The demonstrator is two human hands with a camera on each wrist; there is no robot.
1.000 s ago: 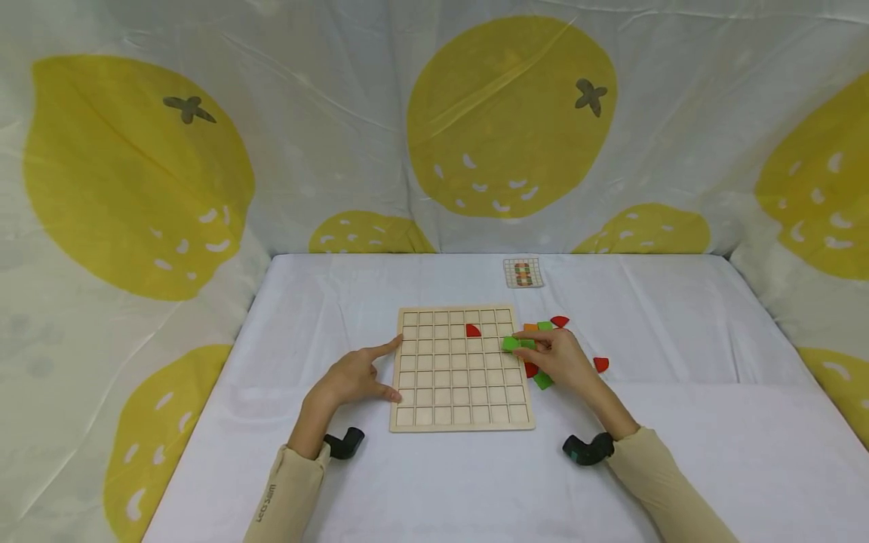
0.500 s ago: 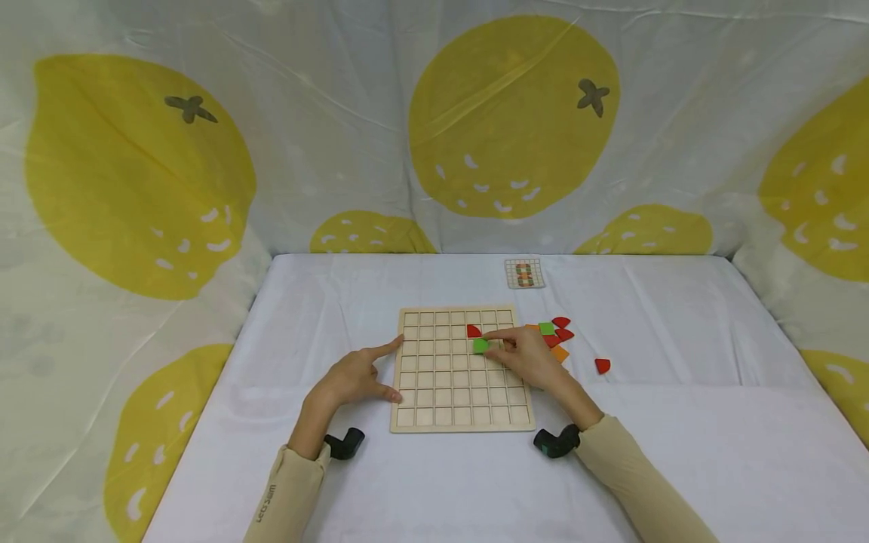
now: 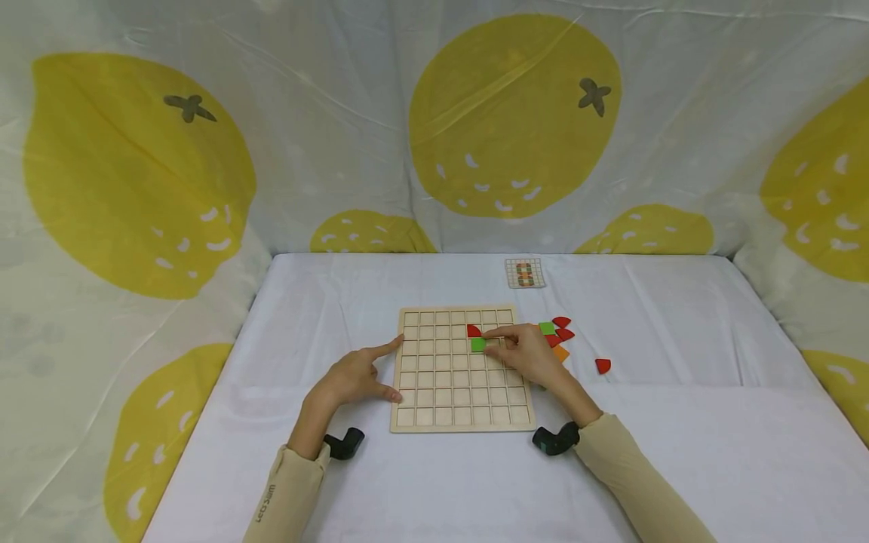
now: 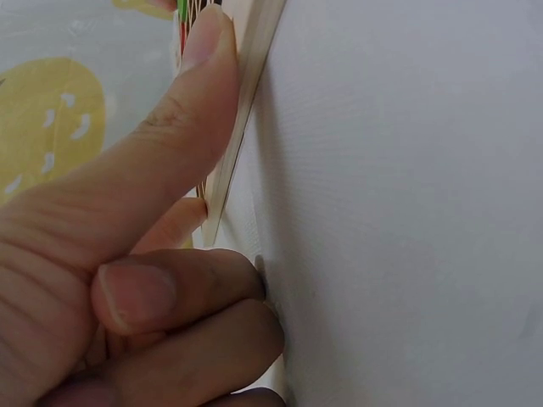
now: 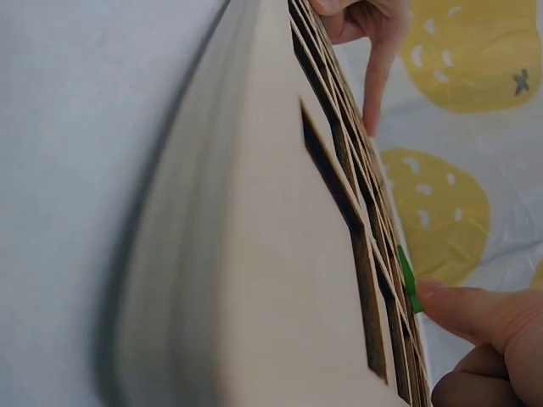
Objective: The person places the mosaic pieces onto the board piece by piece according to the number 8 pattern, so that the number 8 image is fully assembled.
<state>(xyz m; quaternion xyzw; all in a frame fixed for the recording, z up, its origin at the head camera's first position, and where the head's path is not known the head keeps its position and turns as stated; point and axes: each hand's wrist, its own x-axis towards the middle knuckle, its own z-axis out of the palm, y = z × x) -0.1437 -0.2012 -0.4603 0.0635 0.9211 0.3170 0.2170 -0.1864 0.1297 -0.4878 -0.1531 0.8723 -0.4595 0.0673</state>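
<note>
"So, what's nearest?"

"Two beige sleeves [image 3: 295, 483], then the left hand [image 3: 345, 377], thumb and forefinger spread against the left edge of the gridded wooden board [image 3: 443, 379]."

"And the right hand [image 3: 532, 354]?"

"Over the board, pinching a green tile [image 3: 478, 345] between thumb and forefinger. It's at the cell just nearer than a red quarter-round piece [image 3: 474, 331]; whether it's fully seated, I can't tell."

"Farther off?"

"Loose red, orange and green pieces [image 3: 547, 329] beside the board's right edge, a patterned card [image 3: 525, 273] beyond, then lemon-print cloth [image 3: 366, 151]."
</note>
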